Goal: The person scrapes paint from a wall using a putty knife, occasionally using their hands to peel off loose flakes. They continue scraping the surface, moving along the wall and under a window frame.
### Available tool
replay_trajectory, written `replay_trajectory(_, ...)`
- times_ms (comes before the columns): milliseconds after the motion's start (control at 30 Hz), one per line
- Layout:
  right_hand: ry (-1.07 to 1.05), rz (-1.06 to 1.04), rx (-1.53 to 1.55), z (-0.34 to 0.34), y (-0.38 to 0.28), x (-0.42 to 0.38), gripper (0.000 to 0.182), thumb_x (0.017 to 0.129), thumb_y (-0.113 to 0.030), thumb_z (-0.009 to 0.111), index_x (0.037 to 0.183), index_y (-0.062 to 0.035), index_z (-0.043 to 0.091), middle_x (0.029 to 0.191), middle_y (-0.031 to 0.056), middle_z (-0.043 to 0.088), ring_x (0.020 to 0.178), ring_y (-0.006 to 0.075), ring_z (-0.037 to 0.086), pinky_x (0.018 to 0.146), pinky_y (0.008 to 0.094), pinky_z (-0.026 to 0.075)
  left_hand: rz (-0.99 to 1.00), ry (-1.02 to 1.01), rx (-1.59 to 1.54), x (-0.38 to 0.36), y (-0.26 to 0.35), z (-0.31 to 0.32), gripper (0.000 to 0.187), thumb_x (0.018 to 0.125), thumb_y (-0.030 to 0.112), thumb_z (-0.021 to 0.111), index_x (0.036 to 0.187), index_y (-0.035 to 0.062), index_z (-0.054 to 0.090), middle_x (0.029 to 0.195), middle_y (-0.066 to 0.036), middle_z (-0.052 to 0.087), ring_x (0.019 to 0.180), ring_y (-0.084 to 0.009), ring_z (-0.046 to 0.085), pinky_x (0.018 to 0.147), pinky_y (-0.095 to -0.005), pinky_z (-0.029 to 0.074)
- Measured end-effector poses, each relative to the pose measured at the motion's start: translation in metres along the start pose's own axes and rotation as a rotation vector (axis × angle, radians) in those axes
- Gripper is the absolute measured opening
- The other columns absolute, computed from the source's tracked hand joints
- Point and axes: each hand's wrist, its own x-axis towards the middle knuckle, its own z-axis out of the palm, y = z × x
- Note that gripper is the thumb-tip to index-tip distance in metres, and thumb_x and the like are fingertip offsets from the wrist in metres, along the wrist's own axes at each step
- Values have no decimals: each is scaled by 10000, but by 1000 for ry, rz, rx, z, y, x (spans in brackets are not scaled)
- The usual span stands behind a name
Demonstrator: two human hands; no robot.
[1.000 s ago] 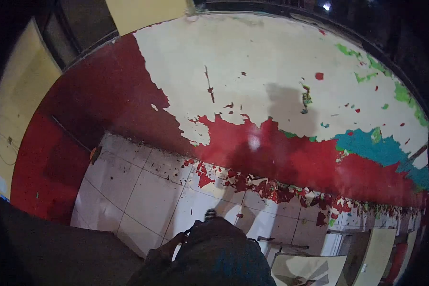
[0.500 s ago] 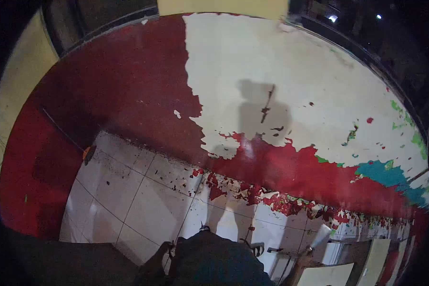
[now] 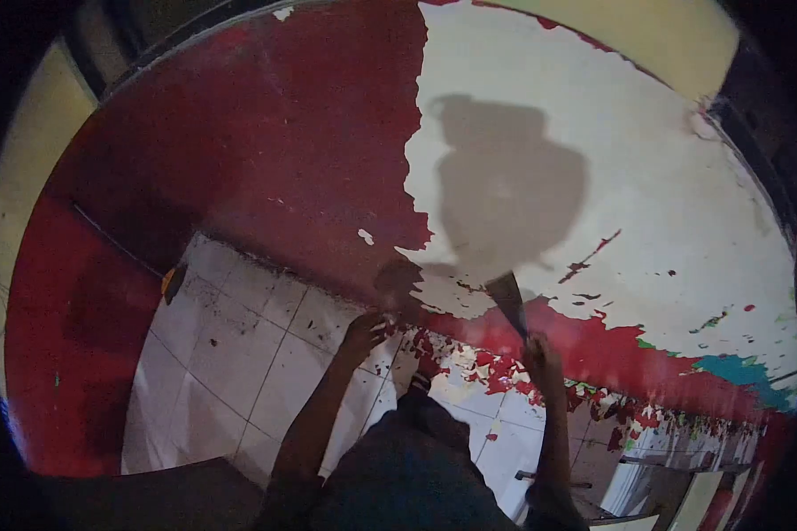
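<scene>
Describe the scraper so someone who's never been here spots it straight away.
Find the big wall where cream meets red above the floor tiles. There the right hand holds the scraper, its dark blade fanning wide. Unlike the ragged paint flakes below, it is straight-sided and held in a hand.

The handle of the dark, flared scraper (image 3: 507,299) is mostly hidden by the right hand (image 3: 541,358); the left hand (image 3: 363,338) is blurred; the pale yellow wall section (image 3: 655,34) is cut off above.

Red, cream wall (image 3: 266,133); tiled floor (image 3: 239,354)
</scene>
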Motion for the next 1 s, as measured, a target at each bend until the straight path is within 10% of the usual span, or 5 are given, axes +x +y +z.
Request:
replay_trajectory(167, -144, 130, 57, -8, -60, 109, 281, 841, -130, 605, 1111, -53, 584, 784, 162, 618, 679, 322, 607, 636, 376, 481, 81, -79, -93, 29, 64, 85, 272, 864, 230, 611, 1101, 108, 557, 1016, -63, 601, 944, -222, 581, 828, -373, 477)
replay_trajectory(500, -184, -107, -126, 72, -83, 181, 303, 814, -173, 633, 1100, -73, 630, 885, 170, 650, 744, 322, 634, 674, 376, 506, 43, 86, -397, 60, 104, 60, 229, 806, 165, 653, 1019, 128, 577, 938, -29, 557, 862, -184, 543, 773, -338, 471)
replay_trajectory(600, -289, 428, 98, 12, -87, 157, 295, 803, -176, 645, 1081, -75, 640, 948, 176, 654, 771, 323, 636, 694, 371, 514, 28, 165, -420, 55, 127, 65, 228, 805, 147, 646, 1018, 118, 568, 929, -26, 548, 848, -184, 538, 751, -333, 476)
replay_trajectory(800, -226, -187, -165, 79, -64, 186, 324, 864, -244, 640, 1082, -4, 631, 943, 119, 663, 786, 218, 628, 722, 328, 504, -51, 206, -429, 91, 113, 28, 230, 799, 160, 617, 1014, 106, 554, 917, -63, 531, 834, -212, 534, 714, -358, 473)
replay_trajectory(1000, -110, 681, 423, 36, -33, 109, 315, 814, -107, 646, 1124, -57, 625, 988, 150, 670, 905, 252, 649, 814, 343, 513, -84, 189, -492, 117, 103, -2, 258, 803, 142, 607, 1050, 115, 538, 954, -63, 538, 857, -224, 536, 721, -362, 486)
